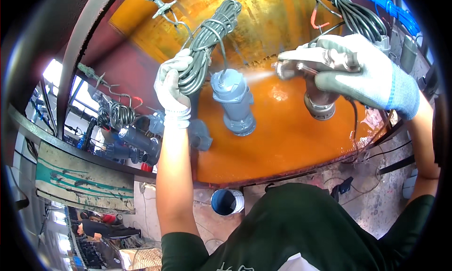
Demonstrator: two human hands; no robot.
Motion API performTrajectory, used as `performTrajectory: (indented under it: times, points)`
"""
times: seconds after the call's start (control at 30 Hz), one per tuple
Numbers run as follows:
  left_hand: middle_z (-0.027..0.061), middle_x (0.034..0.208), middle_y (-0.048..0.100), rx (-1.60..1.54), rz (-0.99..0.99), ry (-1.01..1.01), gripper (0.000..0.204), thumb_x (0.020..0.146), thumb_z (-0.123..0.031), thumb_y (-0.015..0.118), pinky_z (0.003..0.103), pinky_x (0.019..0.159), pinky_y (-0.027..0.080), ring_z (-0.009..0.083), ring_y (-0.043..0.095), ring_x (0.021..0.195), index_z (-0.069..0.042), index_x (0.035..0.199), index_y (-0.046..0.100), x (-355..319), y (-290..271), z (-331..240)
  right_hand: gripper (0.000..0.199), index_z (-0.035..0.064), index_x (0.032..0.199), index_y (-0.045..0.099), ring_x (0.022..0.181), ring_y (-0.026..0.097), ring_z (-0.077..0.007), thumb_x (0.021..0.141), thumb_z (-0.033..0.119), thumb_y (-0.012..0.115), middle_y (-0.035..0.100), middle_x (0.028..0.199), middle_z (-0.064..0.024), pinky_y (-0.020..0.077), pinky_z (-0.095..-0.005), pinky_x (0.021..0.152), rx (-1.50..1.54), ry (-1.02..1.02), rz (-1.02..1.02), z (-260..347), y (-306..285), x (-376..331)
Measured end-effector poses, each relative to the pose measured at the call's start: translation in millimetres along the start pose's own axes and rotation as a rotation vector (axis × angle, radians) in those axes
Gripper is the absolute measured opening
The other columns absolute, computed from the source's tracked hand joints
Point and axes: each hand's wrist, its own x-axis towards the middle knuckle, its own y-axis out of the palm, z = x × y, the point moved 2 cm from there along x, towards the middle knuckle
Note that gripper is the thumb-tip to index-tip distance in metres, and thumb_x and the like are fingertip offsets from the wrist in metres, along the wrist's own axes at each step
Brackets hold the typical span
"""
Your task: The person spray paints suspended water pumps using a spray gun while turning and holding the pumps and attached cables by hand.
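Note:
My left hand (173, 85), in a white knit glove, grips a coiled grey cable (207, 40) from which a grey pump body (234, 101) hangs in front of an orange wall (287, 139). My right hand (362, 73), gloved too, is shut on a metal spray gun (313, 66) with a cup below it. The gun's nozzle points left at the pump, and a pale mist shows between nozzle and pump top.
Several more grey pumps with coiled cables (127, 129) hang on wire hooks at the left. Another cable bundle (358, 14) and blue hose (386, 5) hang at the upper right. A blue bucket (227, 201) stands on the floor below. A person (101, 228) sits at lower left.

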Motion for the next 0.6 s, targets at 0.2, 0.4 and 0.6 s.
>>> performTrajectory:
  times: [0.2, 0.4, 0.6]
  points:
    - [0.0223, 0.109, 0.074, -0.067, -0.033, -0.026, 0.037, 0.103, -0.028, 0.054, 0.051, 0.112, 0.048, 0.0377, 0.068, 0.121, 0.005, 0.097, 0.069, -2.0, -5.4, 10.8, 0.018, 0.0011, 0.091, 0.059, 0.061, 0.067, -0.0184, 0.096, 0.012, 0.072, 0.067, 0.074, -0.013, 0.052, -0.0325, 0.056, -0.108, -0.122, 0.049, -2.6, 19.2, -1.4]
    - [0.0221, 0.109, 0.075, -0.084, -0.051, -0.011, 0.037, 0.104, -0.029, 0.055, 0.05, 0.111, 0.048, 0.0373, 0.069, 0.119, 0.004, 0.095, 0.068, -3.7, 0.6, 15.8, 0.017, 0.0024, 0.1, 0.065, 0.07, 0.067, -0.0265, 0.093, 0.014, 0.075, 0.065, 0.076, -0.0116, 0.0521, -0.0386, 0.065, -0.05, -0.027, 0.04, 4.4, 30.7, -9.8]
    - [0.0228, 0.109, 0.075, -0.14, -0.047, -0.008, 0.033, 0.101, -0.025, 0.056, 0.05, 0.112, 0.048, 0.0381, 0.068, 0.12, 0.005, 0.095, 0.068, -4.0, -1.4, 16.9, 0.022, 0.0063, 0.099, 0.066, 0.084, 0.071, -0.0398, 0.09, 0.022, 0.079, 0.068, 0.082, -0.0172, 0.0545, -0.0495, 0.074, -0.323, 0.116, 0.145, -9.3, 45.4, -34.3]
